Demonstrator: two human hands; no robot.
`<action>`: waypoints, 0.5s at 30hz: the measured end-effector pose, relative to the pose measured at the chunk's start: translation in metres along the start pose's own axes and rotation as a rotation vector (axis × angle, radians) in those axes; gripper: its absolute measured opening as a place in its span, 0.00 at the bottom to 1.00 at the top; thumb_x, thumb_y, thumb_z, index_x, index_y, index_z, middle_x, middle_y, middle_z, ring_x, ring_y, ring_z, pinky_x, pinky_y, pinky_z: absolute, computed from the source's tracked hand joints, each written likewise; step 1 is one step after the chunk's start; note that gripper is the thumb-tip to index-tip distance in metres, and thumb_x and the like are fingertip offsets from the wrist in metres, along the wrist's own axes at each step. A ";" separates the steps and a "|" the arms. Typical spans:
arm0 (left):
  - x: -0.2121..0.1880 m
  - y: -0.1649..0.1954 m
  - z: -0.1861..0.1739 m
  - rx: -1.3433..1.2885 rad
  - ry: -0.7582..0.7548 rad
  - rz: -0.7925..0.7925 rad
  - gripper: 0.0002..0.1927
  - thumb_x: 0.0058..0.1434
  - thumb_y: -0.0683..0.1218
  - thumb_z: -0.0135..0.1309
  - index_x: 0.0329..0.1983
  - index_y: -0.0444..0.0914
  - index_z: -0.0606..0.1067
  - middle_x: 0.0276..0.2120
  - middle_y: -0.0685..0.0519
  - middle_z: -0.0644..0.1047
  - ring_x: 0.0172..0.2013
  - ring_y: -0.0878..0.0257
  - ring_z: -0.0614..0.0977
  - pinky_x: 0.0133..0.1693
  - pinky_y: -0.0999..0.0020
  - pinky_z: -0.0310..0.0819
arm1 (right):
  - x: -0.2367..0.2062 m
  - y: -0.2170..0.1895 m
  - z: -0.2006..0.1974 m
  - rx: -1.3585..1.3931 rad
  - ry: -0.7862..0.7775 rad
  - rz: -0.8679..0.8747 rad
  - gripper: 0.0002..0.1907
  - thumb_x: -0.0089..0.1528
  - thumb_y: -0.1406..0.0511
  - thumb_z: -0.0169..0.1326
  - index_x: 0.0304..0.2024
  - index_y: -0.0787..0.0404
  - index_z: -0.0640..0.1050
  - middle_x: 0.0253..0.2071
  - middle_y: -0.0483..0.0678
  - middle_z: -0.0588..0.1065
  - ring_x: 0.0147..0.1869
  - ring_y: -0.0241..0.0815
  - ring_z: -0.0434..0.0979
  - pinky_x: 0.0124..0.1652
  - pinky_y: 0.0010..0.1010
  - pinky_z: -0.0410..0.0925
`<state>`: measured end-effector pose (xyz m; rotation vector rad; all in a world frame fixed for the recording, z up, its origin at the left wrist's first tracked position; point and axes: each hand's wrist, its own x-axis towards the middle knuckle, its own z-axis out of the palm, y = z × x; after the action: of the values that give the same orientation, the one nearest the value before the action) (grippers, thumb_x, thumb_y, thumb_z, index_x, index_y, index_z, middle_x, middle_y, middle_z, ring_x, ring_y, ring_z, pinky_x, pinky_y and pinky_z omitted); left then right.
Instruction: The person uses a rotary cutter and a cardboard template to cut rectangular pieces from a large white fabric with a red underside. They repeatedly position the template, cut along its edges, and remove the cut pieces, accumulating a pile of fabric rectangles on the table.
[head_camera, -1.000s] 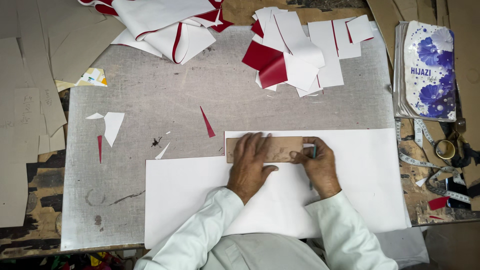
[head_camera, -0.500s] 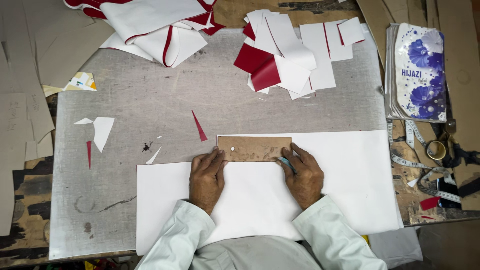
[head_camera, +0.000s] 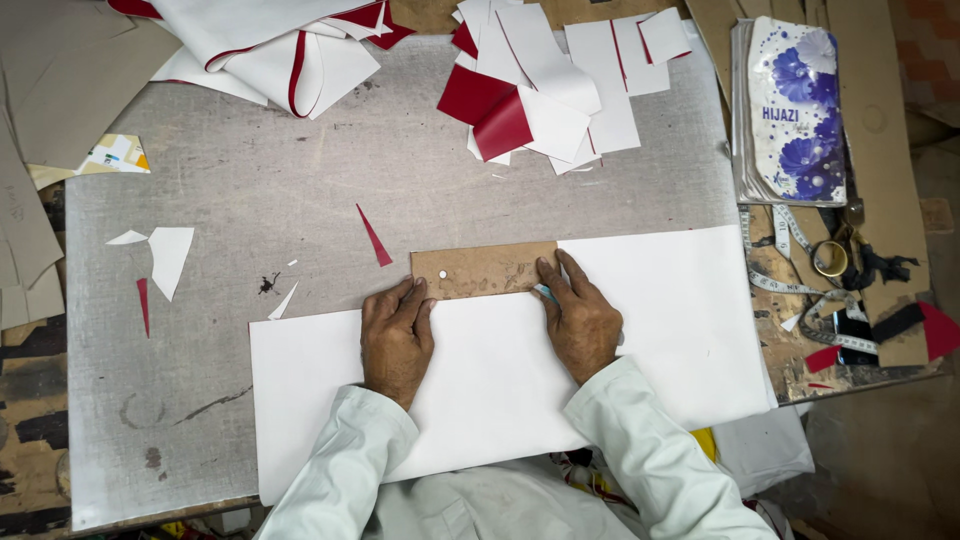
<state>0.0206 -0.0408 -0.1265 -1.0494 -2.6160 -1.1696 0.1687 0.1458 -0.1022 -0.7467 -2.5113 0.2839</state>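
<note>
Brown cardboard forms a small rectangular template (head_camera: 484, 270), lying flat at the upper edge of a large white sheet (head_camera: 500, 390) spread over a grey worktable (head_camera: 250, 190). The template has a small hole near its left end. The left hand (head_camera: 396, 335) lies palm down on the white sheet, its fingers close together, the tips touching the template's lower left corner. The right hand (head_camera: 578, 318) lies palm down at the template's right end, fingers slightly spread and resting on the cardboard; a thin pale blue tool (head_camera: 543, 292) shows under its fingers, though how it is gripped cannot be told. Both arms wear pale sleeves. A narrow red sliver (head_camera: 374, 236) lies just above and left of the template. Small white scraps (head_camera: 165, 255) lie well to the left. A pile of red and white cut pieces (head_camera: 540, 95) sits at the far side of the table. A flowered packet (head_camera: 795, 110) rests at the right, near a measuring tape (head_camera: 790, 285).
</note>
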 end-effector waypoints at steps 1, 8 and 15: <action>0.001 0.002 -0.001 -0.007 -0.004 0.003 0.14 0.64 0.43 0.59 0.52 0.34 0.81 0.50 0.46 0.81 0.51 0.52 0.78 0.53 0.62 0.77 | -0.001 -0.002 0.001 0.000 -0.009 0.023 0.21 0.59 0.64 0.65 0.56 0.52 0.81 0.60 0.50 0.77 0.47 0.46 0.84 0.40 0.32 0.78; 0.035 -0.009 -0.047 -0.415 -0.227 -0.298 0.12 0.65 0.42 0.54 0.51 0.39 0.81 0.52 0.51 0.78 0.50 0.59 0.81 0.46 0.65 0.80 | 0.013 0.006 -0.038 0.014 -0.116 0.288 0.31 0.57 0.62 0.67 0.60 0.64 0.75 0.52 0.59 0.76 0.47 0.50 0.80 0.40 0.36 0.76; 0.137 0.013 -0.041 0.280 -1.019 0.521 0.33 0.51 0.37 0.59 0.60 0.56 0.75 0.50 0.56 0.77 0.55 0.58 0.75 0.59 0.65 0.68 | 0.002 -0.049 -0.015 0.380 -0.349 -0.176 0.18 0.58 0.77 0.58 0.48 0.57 0.84 0.42 0.47 0.79 0.43 0.41 0.80 0.43 0.29 0.78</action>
<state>-0.0829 0.0132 -0.0432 -2.5068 -2.6031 -0.1091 0.1523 0.1070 -0.0723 -0.3430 -2.6998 0.8627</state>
